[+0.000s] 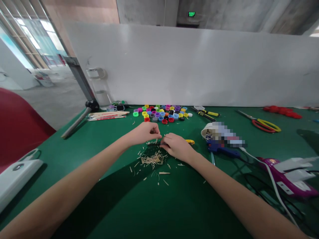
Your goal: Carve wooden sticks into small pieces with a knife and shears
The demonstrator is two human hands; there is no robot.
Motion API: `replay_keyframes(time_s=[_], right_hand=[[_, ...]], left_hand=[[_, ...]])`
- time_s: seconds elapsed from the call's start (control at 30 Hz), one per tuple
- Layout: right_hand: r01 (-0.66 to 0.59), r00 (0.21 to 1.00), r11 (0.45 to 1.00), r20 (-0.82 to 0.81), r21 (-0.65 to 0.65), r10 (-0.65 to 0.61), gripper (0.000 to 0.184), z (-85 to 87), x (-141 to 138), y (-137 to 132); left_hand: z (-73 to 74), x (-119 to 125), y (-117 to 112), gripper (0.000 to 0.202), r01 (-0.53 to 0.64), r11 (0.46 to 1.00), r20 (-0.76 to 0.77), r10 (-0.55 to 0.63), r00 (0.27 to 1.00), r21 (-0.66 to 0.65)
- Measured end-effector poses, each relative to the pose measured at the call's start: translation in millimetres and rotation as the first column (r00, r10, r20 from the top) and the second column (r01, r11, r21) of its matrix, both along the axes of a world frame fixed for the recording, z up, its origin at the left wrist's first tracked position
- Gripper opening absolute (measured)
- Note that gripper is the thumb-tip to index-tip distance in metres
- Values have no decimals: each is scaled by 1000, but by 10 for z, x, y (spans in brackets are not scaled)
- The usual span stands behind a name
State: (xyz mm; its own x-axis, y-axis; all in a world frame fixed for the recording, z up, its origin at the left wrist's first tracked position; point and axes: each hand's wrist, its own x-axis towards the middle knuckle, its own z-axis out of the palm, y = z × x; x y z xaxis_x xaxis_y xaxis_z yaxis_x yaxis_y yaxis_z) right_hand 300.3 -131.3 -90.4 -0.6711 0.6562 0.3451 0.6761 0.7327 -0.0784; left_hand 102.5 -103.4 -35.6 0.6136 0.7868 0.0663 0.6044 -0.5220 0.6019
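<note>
My left hand (144, 133) is closed in a pinch above the table, with a short pale wooden stick (157, 140) between thumb and fingertips. Close beside it, my right hand (178, 146) is wrapped round a utility knife (190, 141). Its yellow end sticks out to the right of the hand, and its dark front part points left beneath the left fingertips. The palm hides the middle of the knife. Just below both hands lies a heap of wood shavings (152, 160). A pointed wood sliver (164, 173) rests nearer to me.
Colourful bottle caps (163, 114) crowd the back of the green table (139, 212). Wooden sticks (107, 115) lie back left. Rightward are pliers (206, 115), scissors (261, 123), a blue glue gun (221, 148), a white cup (205, 130) and a purple power strip (286, 177) with cables. A white panel (186, 66) stands behind.
</note>
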Motion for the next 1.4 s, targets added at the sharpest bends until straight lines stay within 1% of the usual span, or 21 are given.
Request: replay_keyframes(time_s=[0.1,0.2,0.33,0.47,0.53,0.63,0.8,0.93,1.03,1.07,1.13,1.27,1.33,1.4], right_hand=[[4,998,1000,-61,31,-2,15,1,26,-25],[32,993,998,-114,47,-27,17,7,37,-27],[47,995,997,-90,57,-42,16,24,10,-7],[45,998,998,-55,39,-43,13,70,-43,11],[50,998,998,-38,24,-49,11,93,-64,18],[59,998,998,-15,0,-59,12,107,-76,23],[37,999,999,-2,-30,-37,13,78,-73,23],[17,999,998,46,-55,-14,14,39,-67,41],[11,1000,999,28,-53,-10,14,17,-55,52],[11,1000,998,16,-54,-10,14,14,-50,50],[1,1000,999,-11,-54,-1,13,15,-38,34],[4,996,1000,-84,-1,-4,17,23,-16,-14],[31,993,999,-115,26,-28,17,24,-10,-25],[53,991,998,-121,39,-48,16,26,-10,-22]], left_hand=[[-22,12,0,25,-70,996,4,70,998,59],[-38,27,7,24,-113,992,-6,113,994,61],[-62,31,42,25,-139,990,-13,139,990,36],[-73,23,66,22,-146,989,-7,146,989,-3],[-62,25,56,21,-131,991,-9,131,991,-20],[-24,37,15,20,-71,997,-24,71,997,-17],[48,56,-46,21,4,1000,-74,-4,997,1],[94,29,-39,27,59,998,-123,-62,990,-33],[102,-7,-8,28,79,994,-114,-86,990,-71],[97,-16,3,28,72,994,-100,-80,992,-81],[74,-23,21,26,22,997,-77,-28,997,-80],[10,-1,27,29,-135,991,-80,135,988,4],[-14,16,22,30,-179,983,-84,182,980,41],[-24,31,15,30,-203,978,-84,207,975,51]])
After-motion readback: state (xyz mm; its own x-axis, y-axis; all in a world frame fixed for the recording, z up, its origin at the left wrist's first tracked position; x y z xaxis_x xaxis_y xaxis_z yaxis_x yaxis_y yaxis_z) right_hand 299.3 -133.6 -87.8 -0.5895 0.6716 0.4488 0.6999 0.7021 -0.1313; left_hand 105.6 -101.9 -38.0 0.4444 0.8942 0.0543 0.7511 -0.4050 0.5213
